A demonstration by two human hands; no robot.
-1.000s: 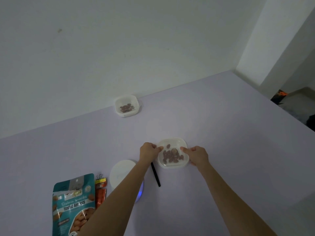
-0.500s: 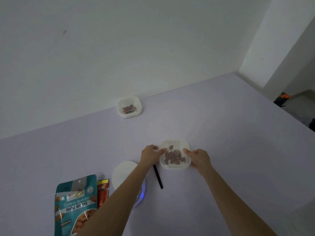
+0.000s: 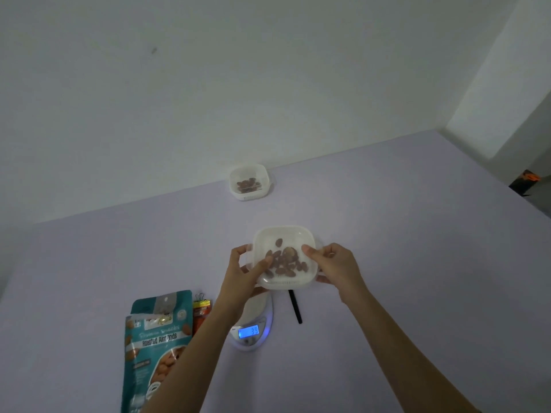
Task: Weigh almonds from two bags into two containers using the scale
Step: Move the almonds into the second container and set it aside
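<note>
Hands (image 3: 243, 271) (image 3: 335, 266) grip translucent square container (image 3: 284, 234) | wrinkled almonds (image 3: 283, 262) inside

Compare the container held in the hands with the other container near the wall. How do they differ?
The held container is gripped at its sides by the left hand and right hand; the far container stands untouched on the table. The held container seems to carry more almonds, spread out; the far container's sit in a small cluster. Both are pale rounded squares.

Left hand (image 3: 246, 268), right hand (image 3: 335, 265): fingers curled.
</note>
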